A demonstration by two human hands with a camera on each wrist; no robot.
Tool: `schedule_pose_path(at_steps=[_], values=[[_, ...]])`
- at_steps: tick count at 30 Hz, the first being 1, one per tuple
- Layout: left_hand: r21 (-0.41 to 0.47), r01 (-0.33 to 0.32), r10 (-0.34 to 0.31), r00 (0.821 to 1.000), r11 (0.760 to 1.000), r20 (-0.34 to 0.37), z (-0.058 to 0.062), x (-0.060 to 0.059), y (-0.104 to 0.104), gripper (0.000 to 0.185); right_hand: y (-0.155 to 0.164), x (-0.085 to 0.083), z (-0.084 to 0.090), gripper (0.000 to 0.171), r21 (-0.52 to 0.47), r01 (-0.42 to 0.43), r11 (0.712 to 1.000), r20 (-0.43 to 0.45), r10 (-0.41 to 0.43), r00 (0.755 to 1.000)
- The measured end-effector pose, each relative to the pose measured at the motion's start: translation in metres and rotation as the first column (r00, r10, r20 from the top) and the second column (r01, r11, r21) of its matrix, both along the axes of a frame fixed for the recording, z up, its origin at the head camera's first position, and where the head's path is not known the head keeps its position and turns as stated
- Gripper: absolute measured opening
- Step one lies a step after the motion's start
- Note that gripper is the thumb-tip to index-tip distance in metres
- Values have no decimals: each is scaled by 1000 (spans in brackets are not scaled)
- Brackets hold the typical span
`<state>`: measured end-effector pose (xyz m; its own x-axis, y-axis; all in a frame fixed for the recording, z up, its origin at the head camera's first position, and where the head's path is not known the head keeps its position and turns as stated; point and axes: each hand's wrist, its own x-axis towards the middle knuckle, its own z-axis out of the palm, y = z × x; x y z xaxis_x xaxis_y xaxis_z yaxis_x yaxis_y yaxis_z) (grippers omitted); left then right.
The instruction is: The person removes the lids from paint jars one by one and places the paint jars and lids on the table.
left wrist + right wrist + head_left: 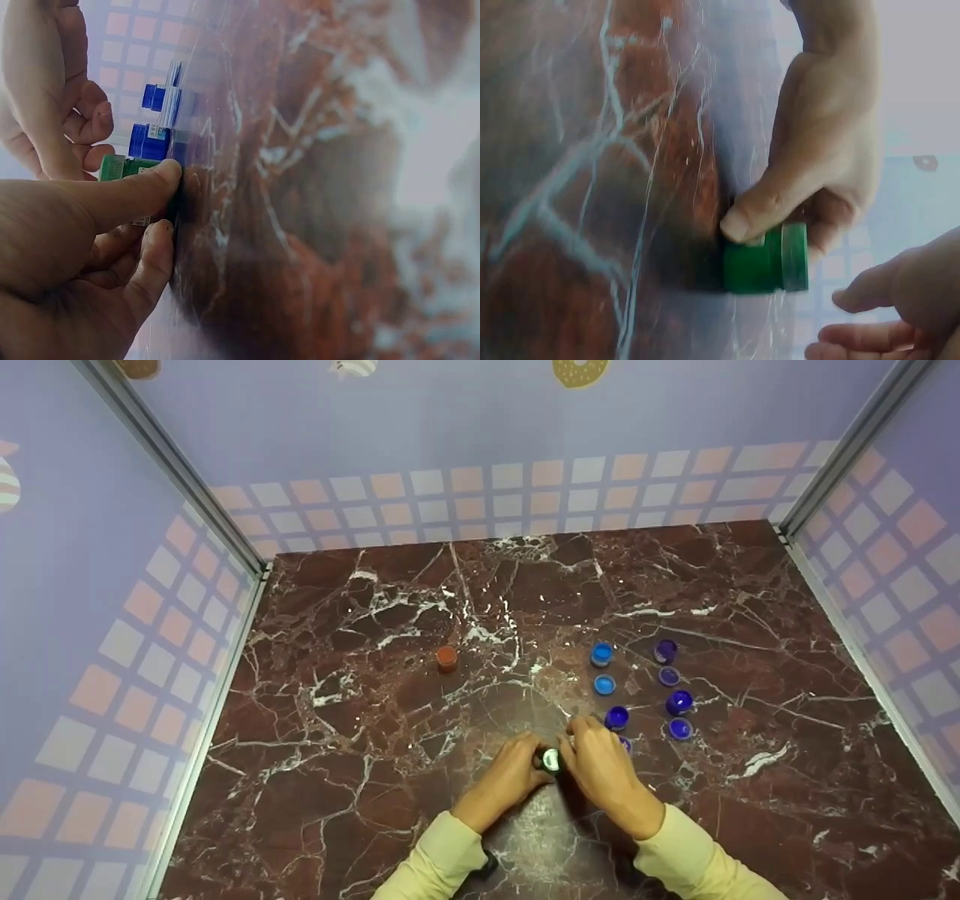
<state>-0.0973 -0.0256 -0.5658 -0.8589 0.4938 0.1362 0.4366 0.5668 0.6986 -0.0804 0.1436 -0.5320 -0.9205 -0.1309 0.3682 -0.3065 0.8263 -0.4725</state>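
A small green paint jar (754, 262) with its ribbed cap on stands on the marbled tabletop. My left hand (514, 769) grips it low down, thumb on one side and fingers on the other. Just to its right is my right hand (604, 765); a gap shows between its parted thumb and fingers and the cap in the right wrist view. Beyond the right hand stands an uncapped dark blue jar (617, 718), whose lid (625, 745) is partly hidden by that hand.
Farther right are a light blue jar (601, 654), a purple jar (665, 650) and a violet-blue jar (679, 702), each uncapped with its lid in front. An orange jar (447, 658) stands to the left. Patterned panels (495, 427) enclose the back and sides.
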Motion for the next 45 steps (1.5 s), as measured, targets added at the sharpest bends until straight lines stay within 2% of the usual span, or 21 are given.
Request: schedule_pose_path(at_steps=[6,13,18,24,27,34,37,42,45], values=[[-19,-6,6,1000,1000,-1,-1,0,0,34,-14,12,-2,26,115,-21,993,-33,25,999],[-47,-4,2,999,999,-44,-2,0,2,21,-24,18,-6,30,231,-25,973,-31,33,999],[-49,-21,19,999,999,-42,-1,-1,2,19,-25,19,-6,29,246,-46,968,-58,63,996],[-55,-22,20,999,998,-31,0,-1,1,20,-17,18,-5,24,226,-174,959,-31,185,982],[-53,-13,11,999,999,-37,0,0,0,26,-10,14,-4,25,227,-265,937,-29,278,960],[-57,-5,1,998,998,-66,-1,1,-1,35,4,4,-3,31,257,-465,847,22,476,879],[-61,-3,0,999,998,-48,0,1,0,35,9,0,-2,34,241,-523,818,32,532,846],[-61,0,-1,1000,998,-16,2,0,1,35,16,-7,-2,35,204,-599,774,-5,613,790],[-62,-3,3,1000,998,6,3,-1,0,36,17,-9,-2,35,205,-624,754,-1,637,771]])
